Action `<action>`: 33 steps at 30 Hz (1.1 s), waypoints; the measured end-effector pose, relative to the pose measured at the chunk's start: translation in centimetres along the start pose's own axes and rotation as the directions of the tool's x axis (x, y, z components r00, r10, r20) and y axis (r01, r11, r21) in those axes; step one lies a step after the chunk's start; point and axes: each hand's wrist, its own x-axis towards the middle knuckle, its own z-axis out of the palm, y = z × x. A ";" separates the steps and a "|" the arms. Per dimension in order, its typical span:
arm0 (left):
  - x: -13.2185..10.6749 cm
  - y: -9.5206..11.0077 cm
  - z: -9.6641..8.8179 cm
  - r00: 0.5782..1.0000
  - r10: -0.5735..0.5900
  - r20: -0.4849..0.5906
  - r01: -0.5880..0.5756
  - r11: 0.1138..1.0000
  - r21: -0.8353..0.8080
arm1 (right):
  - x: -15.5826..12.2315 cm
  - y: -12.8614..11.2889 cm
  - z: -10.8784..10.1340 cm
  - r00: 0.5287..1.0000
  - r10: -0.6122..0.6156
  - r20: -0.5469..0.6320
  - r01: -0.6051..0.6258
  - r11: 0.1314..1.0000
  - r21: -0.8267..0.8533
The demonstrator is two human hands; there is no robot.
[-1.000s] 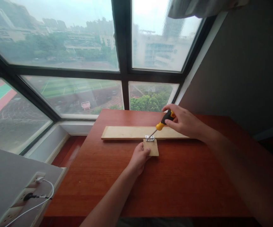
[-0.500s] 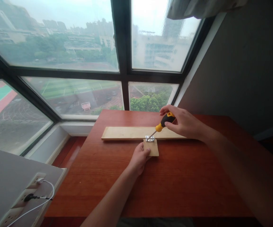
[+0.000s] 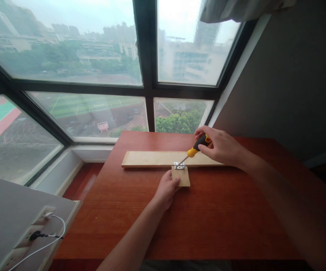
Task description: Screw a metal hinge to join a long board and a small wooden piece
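My right hand (image 3: 218,145) is closed round the black and yellow handle of a screwdriver (image 3: 192,151). The shaft slants down to the left, its tip at a small silver metal hinge (image 3: 179,165). This hinge bridges a long pale wooden board (image 3: 148,159) and a small square wooden piece (image 3: 183,177). My left hand (image 3: 167,188) grips the small piece at its left side, thumb on top and the other fingers partly hidden beneath. Whether a screw sits under the tip is too small to tell.
Everything lies on a reddish-brown wooden table (image 3: 117,218). Windows (image 3: 95,116) rise behind its far edge. At the lower left, a low wall carries sockets with a black plug (image 3: 35,235) and a white cable (image 3: 65,226). A grey wall (image 3: 281,94) stands at the right.
My right hand and the screwdriver handle have shifted slightly to the right, the tip staying at the hinge. My left hand and the wooden pieces look practically unmoved.
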 end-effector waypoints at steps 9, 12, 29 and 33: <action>0.0 0.0 0.0 1.000 -0.011 -0.017 0.010 1.000 -0.025 | -0.3 0.6 0.6 0.972 0.205 -0.115 -0.230 0.929 -0.289; -0.1 0.0 0.0 1.000 -0.007 -0.016 0.006 1.000 -0.031 | -0.4 0.9 0.3 0.983 0.177 -0.049 -0.183 0.967 -0.178; -0.1 0.0 0.0 1.000 0.000 -0.003 0.000 1.000 -0.026 | -0.5 0.9 -0.1 0.996 0.091 -0.014 -0.091 0.996 0.021; -0.2 0.1 0.1 1.000 -0.010 -0.006 0.009 1.000 -0.028 | -0.7 1.4 -0.1 1.000 -0.019 -0.002 0.019 0.968 0.248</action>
